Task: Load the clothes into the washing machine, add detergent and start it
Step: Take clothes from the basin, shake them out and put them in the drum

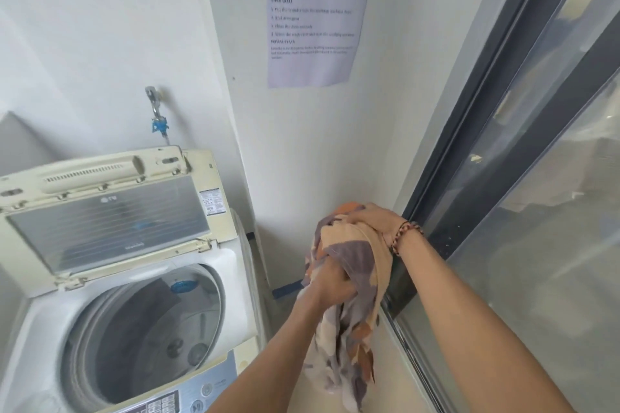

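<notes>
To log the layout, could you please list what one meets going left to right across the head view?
Washing machine → wall tap → posted paper sheet → patterned cloth, gripped by both hands → sliding glass door.

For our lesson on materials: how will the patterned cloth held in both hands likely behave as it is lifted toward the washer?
Probably floppy: the patterned cloth bunches under the right hand and left hand and hangs in folds below. Likely light, since a loose grip holds it. Its trailing end may snag the washing machine rim.
</notes>
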